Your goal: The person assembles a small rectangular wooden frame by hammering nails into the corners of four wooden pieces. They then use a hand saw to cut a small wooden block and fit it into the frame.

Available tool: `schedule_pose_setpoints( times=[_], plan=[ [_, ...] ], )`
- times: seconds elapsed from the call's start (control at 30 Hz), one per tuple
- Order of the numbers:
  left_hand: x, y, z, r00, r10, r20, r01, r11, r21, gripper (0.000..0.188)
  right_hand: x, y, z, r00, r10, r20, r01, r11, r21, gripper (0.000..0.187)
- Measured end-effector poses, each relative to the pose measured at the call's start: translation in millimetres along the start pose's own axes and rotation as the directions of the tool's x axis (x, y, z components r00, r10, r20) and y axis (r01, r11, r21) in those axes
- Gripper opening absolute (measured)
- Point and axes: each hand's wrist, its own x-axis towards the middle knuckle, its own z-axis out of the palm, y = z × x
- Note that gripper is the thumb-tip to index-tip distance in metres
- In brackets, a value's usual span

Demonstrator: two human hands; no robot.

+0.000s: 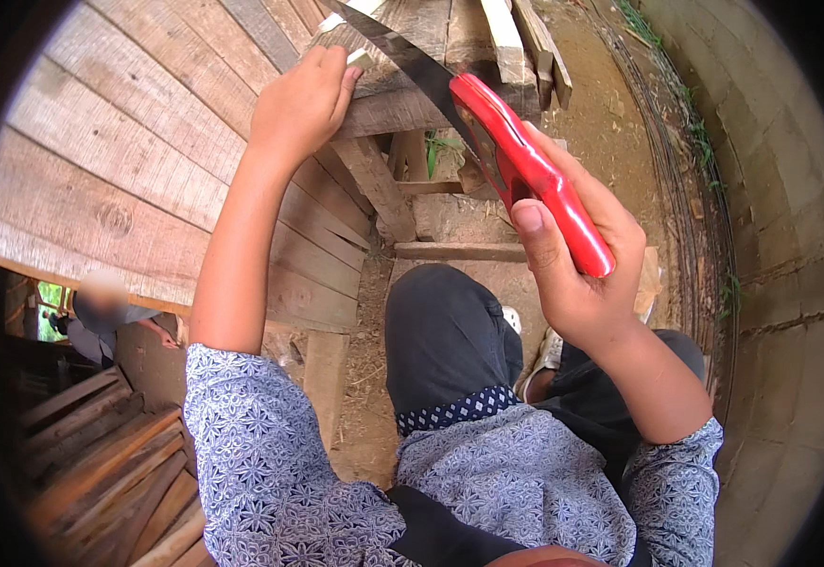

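My right hand (pixel 593 250) is wrapped round the red handle of a handsaw (pixel 497 109), its thumb on the near side. The dark, slightly curved blade points up and to the left, its tip close to the top edge of the picture. My left hand (pixel 300 106) is closed on a small pale wood strip (pixel 361 60) at the edge of a rough wooden bench (pixel 398 111). Only the strip's end shows beside the thumb. The blade passes just right of that hand, and I cannot tell whether it touches the wood. Another pale piece (pixel 350 13) lies behind the blade.
A broad plank surface (pixel 119 161) spreads on the left. Loose boards (pixel 516 42) lie at the bench's right end. A block wall (pixel 780 236) stands right, with thin rods (pixel 681 189) along its foot. At far left are another person (pixel 100 317) and stacked timber (pixel 128 482).
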Motion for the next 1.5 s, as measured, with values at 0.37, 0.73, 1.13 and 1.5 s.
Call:
schedule_pose_setpoints(
  times=[0.37, 0.73, 1.13, 1.5],
  plan=[
    [7, 10, -2, 0.998, -0.023, 0.061, 0.026, 0.998, -0.053, 0.025, -2, -3, 7, 0.999, -0.009, 0.045, 0.012, 0.998, -0.056, 0.046],
    [5, 8, -3, 0.996, -0.021, 0.082, 0.025, 0.999, -0.046, 0.025, -2, -3, 13, 1.0, -0.011, 0.017, 0.013, 0.998, -0.068, 0.046],
    [3, 7, -4, 0.996, -0.018, 0.086, 0.022, 0.999, -0.044, 0.027, 0, 0, 18, 1.0, -0.027, -0.001, 0.027, 0.999, -0.042, 0.046],
    [7, 4, -3, 0.994, -0.008, 0.109, 0.011, 1.0, -0.025, 0.028, -32, -8, 1, 0.997, 0.05, -0.057, -0.051, 0.999, -0.012, 0.046]
  ],
)
